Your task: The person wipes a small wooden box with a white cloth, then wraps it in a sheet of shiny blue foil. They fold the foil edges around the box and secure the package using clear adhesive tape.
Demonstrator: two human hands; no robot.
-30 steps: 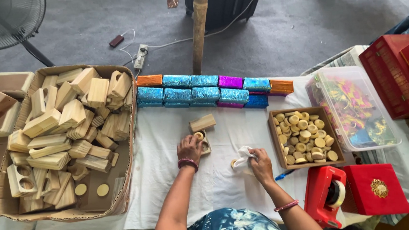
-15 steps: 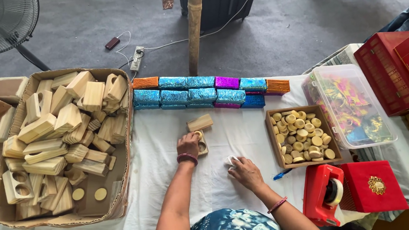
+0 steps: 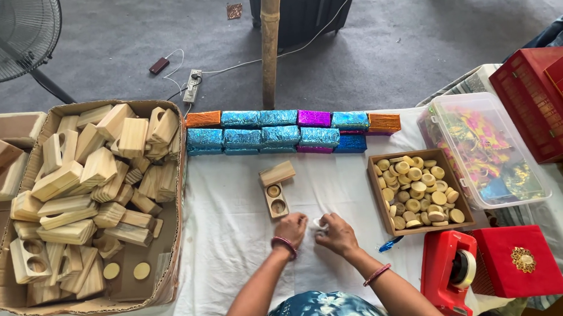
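Hands: left hand (image 3: 291,230), right hand (image 3: 337,234) pinch small white piece (image 3: 318,225); bare cloth (image 3: 235,247) around.

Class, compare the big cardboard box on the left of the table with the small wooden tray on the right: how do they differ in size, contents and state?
The cardboard box is far larger than the wooden tray. The cardboard box holds a loose heap of pale wooden blocks, some with round holes; the wooden tray holds small round discs. The cardboard box's walls sag and bulge; the wooden tray's sides stand straight. Both sit open-topped on the white cloth.
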